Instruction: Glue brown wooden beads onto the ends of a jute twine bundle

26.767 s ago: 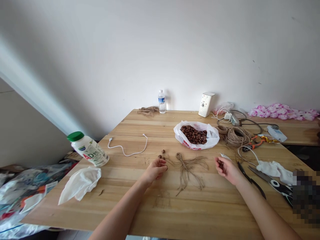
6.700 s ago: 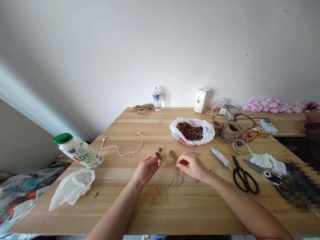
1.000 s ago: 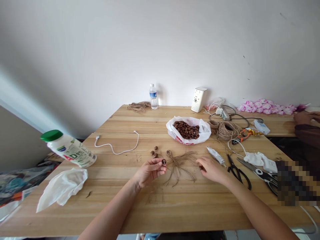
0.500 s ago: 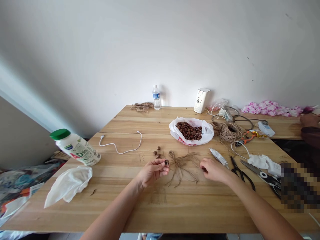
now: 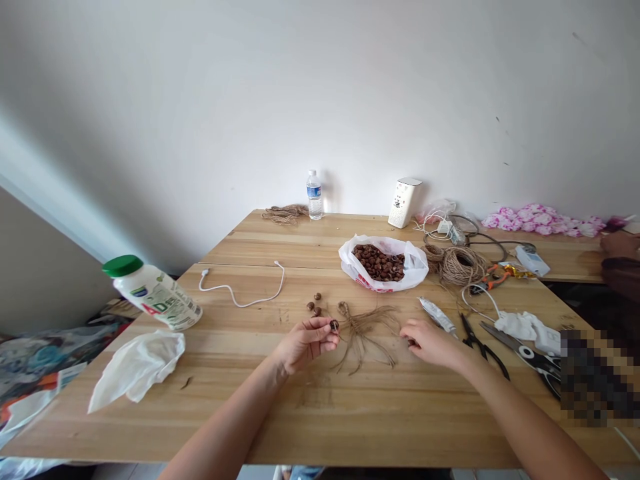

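Note:
My left hand (image 5: 305, 343) pinches a small brown bead (image 5: 333, 325) between thumb and fingers, just left of a knotted bundle of jute twine strands (image 5: 365, 328) lying on the wooden table (image 5: 320, 413). My right hand (image 5: 430, 342) rests on the table at the right ends of the strands, fingers curled over something small and dark; what it grips is hidden. Three loose brown beads (image 5: 314, 305) lie behind my left hand. A white plastic bag of brown beads (image 5: 383, 263) sits farther back.
A glue tube (image 5: 437, 314), black scissors (image 5: 483, 343) and large shears (image 5: 525, 350) lie right of my right hand. A twine coil (image 5: 457, 265), white cable (image 5: 245, 290), tipped bottle (image 5: 153, 300), crumpled tissue (image 5: 137, 363), water bottle (image 5: 314, 195). Another person's hand (image 5: 620, 243) at far right.
Both hands stay almost still at the twine bundle. Earlier my right hand was at the knot; it has since moved to the strands' right ends.

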Available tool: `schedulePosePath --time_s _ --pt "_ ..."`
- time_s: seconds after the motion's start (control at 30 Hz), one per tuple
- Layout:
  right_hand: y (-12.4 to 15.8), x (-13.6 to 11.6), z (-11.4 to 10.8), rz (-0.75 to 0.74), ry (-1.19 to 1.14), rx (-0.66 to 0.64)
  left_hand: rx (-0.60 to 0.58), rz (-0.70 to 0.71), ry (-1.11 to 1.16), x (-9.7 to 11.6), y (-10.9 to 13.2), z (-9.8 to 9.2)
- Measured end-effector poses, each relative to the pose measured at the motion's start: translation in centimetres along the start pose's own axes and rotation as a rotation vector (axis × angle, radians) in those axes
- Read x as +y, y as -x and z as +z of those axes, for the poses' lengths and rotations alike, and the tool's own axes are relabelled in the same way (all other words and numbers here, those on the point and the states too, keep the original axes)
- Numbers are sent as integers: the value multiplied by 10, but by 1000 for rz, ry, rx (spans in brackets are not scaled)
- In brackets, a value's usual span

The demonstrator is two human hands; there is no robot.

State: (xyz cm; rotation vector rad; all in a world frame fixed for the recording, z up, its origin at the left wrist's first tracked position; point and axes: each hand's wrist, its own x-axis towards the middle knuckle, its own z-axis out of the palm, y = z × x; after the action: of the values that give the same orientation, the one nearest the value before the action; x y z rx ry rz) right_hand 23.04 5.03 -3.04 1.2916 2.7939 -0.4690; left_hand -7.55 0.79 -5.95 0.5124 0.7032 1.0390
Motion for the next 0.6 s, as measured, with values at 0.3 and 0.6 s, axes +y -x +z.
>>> schedulePosePath --time_s 0.3,0.6 --pt "-14 -25 -19 -95 -186 56 3 -3 -16 1 0 1" --pt "-40 -61 -17 -229 -601 114 -1 -4 -3 0 0 1"
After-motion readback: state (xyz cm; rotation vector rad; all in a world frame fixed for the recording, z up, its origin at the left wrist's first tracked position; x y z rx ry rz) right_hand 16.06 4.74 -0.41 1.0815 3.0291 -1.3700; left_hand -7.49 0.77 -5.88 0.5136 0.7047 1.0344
